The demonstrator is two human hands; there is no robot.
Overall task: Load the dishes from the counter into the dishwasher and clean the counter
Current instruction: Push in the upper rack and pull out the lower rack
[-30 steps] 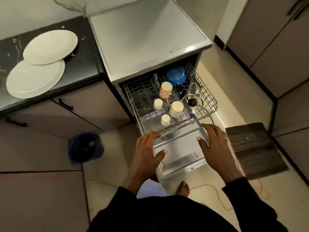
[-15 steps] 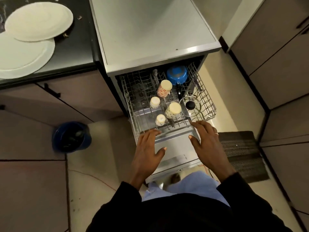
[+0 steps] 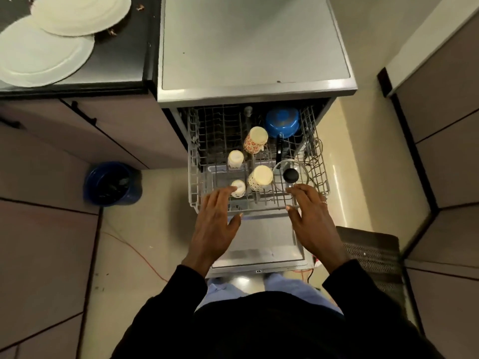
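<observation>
The dishwasher's wire rack (image 3: 193, 177) is pulled out over the open door (image 3: 261, 244). It holds several upturned cups, among them a floral mug (image 3: 255, 139), a blue pot (image 3: 282, 123) and a glass lid with a black knob (image 3: 290, 174). My left hand (image 3: 215, 226) and my right hand (image 3: 313, 221) hover with fingers spread at the rack's front edge, fingertips at the wire, holding nothing. Two white plates (image 3: 44, 55) (image 3: 80, 14) lie overlapping on the dark counter (image 3: 121, 63) at the upper left, with crumbs beside them.
The dishwasher's grey top (image 3: 248, 40) fills the upper middle. A blue bin (image 3: 111, 183) stands on the floor to the left of the rack. A dark mat (image 3: 373, 257) lies to the right, and an orange cord (image 3: 134, 252) runs across the floor. Cabinets stand on both sides.
Both hands have moved forward from over the open door to the rack's front edge. The view has shifted closer and more directly above the dishwasher.
</observation>
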